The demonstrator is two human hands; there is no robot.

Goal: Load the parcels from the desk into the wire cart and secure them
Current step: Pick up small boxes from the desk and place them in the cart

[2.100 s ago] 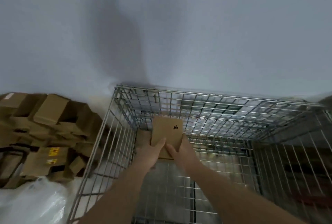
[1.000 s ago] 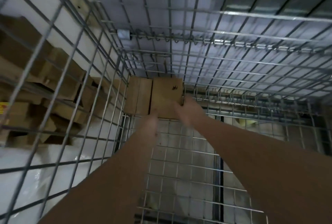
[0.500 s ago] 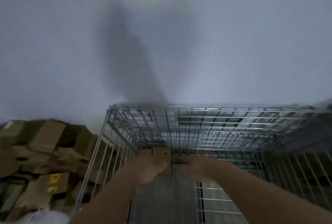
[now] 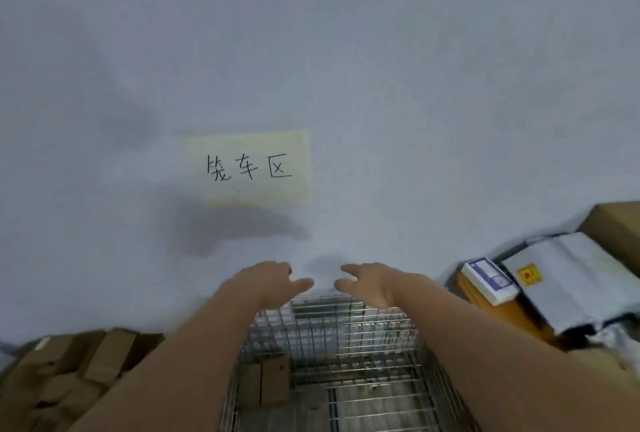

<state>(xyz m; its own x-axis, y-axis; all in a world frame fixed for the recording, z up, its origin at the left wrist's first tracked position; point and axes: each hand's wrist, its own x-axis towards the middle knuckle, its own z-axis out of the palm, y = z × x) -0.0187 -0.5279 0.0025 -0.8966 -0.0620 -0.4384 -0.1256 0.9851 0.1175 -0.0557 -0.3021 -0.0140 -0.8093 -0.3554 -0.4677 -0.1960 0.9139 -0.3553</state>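
Holding nothing, our hands hover above the cart between two parcels.

Our left hand (image 4: 268, 281) and right hand (image 4: 369, 282) are both relaxed with fingers apart, raised over the far rim of the silver wire-mesh cart (image 4: 346, 338). Two small brown cardboard parcels (image 4: 265, 383) stand side by side in its far left corner. We judge one load is finished; next we must turn and fetch another, perhaps from the grey plastic mailer bags (image 4: 568, 289) at the right.
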